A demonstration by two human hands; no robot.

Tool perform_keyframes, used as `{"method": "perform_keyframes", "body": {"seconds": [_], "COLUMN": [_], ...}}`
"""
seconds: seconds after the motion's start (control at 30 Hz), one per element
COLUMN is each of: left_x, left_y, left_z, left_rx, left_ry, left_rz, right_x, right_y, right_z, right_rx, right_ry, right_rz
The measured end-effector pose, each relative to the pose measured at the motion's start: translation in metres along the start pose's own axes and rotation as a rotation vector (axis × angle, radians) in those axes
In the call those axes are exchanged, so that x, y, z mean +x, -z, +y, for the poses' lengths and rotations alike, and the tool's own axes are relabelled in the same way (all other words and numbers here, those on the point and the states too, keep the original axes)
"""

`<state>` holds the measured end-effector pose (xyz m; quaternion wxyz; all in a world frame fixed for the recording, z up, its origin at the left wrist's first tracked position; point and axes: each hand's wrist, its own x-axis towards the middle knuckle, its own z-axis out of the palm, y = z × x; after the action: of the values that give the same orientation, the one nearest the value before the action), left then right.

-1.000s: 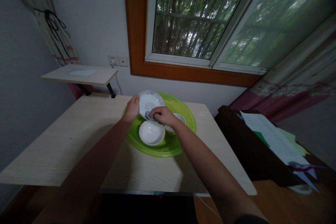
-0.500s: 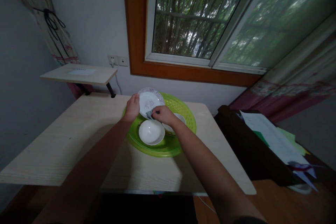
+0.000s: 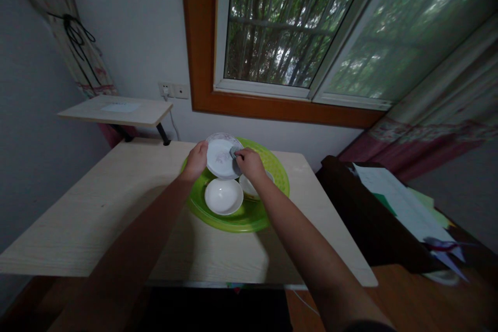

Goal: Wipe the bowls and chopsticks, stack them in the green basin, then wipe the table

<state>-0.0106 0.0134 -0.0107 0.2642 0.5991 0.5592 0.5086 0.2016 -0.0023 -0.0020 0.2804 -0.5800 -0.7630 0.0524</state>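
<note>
My left hand [image 3: 197,160] grips the left rim of a white plate [image 3: 220,156] with a flowered border, tilted up over a round green basin [image 3: 249,225]. My right hand [image 3: 250,162] is closed on a small grey cloth [image 3: 234,152], which touches the plate's right side. Below the plate, a white bowl [image 3: 224,197] sits in the basin. Partly hidden by my right forearm, a second bowl [image 3: 249,189] lies to its right.
The basin stands on a light wooden table [image 3: 128,218]. A small raised shelf [image 3: 116,109] with a paper on it is at the back left. Right of the table, papers [image 3: 404,202] lie on a dark piece of furniture. Behind is a window [image 3: 288,26].
My right hand has moved with the cloth from the plate's lower edge up to its right side. My left hand keeps its grip on the plate, whose tilt has shifted slightly.
</note>
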Motion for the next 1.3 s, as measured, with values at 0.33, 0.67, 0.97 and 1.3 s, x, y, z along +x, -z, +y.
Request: {"method": "perform_keyframes", "body": {"seconds": [0.33,0.67,0.97,1.3], "left_x": [-0.004,-0.005,-0.009,-0.011], "left_y": [-0.008,-0.012,-0.011,-0.012], "left_z": [0.0,-0.005,-0.002,0.003], "left_rx": [-0.133,-0.142,-0.172,-0.206], "left_ry": [-0.046,-0.097,-0.115,-0.061], "left_rz": [-0.209,-0.377,-0.413,-0.376], "right_x": [0.003,-0.002,-0.005,-0.004], "right_y": [-0.009,-0.008,-0.008,-0.001], "right_z": [0.006,-0.012,-0.017,-0.02], "right_rx": [0.18,0.278,0.366,0.192], "right_ry": [0.212,0.492,0.403,0.29], "right_rz": [0.116,0.034,0.065,0.094]}}
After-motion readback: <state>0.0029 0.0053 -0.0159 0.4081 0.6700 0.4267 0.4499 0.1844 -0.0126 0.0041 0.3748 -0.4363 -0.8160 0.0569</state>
